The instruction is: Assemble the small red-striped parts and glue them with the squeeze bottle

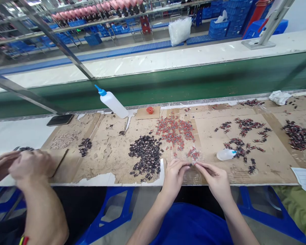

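My left hand point(173, 173) and my right hand point(215, 178) meet at the table's near edge, fingertips pinched together. Between them is a tiny dark part point(192, 164), mostly covered by the fingers. Just beyond my fingertips lies a scatter of small red-and-metal pieces point(171, 131). A heap of small black pieces point(146, 154) sits to the left of my left hand. Past my right hand, a small white squeeze bottle point(225, 154) with a teal tip lies on its side among red-and-black pieces point(246, 127).
A large white bottle point(114, 103) with a blue nozzle leans near the back, beside a red cap point(150, 110). At left, a co-worker's hands point(32, 165) are close to a phone point(60, 119). More red-and-black pieces point(298, 135) lie right, near a paper sheet point(304, 178).
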`<state>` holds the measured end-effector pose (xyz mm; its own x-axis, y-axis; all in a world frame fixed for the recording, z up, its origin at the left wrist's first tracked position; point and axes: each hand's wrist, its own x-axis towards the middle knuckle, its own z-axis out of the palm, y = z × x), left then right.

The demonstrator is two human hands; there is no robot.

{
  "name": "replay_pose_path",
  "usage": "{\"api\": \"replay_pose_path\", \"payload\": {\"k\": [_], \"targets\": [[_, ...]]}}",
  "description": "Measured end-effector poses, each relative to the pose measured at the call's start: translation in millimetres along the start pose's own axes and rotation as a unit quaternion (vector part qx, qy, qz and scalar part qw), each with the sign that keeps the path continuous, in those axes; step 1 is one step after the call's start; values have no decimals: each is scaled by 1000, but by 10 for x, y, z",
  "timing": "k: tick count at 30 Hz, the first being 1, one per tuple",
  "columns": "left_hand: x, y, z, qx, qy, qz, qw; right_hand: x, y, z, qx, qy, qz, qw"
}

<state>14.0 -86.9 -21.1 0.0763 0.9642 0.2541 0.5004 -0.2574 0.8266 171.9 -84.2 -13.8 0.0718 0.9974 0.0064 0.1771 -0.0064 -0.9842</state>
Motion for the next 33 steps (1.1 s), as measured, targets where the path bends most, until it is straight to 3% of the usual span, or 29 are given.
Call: {"api": "replay_pose_path", "payload": {"k": [3,8,13,19,24,33], "targets": [[0,4,-9,8,4,11,1000,17,3,17,-9,-13,-1,1000],[-4,-16,-12,10,14,43,999,37,-38,26,16,-74,57,995],[-9,-37,-4,-2,14,64,998,13,-17,56,9,-91,57,994],[19,-10,-23,-59,10,12,998,-62,95,112,-45,-26,-13,999],[42,63,-74,-96,-11,-32,995,-56,54,103,-57,-19,-79,995],[11,133,-56,-104,-21,-79,991,-8,-12,38,-28,-55,-64,996]]}}
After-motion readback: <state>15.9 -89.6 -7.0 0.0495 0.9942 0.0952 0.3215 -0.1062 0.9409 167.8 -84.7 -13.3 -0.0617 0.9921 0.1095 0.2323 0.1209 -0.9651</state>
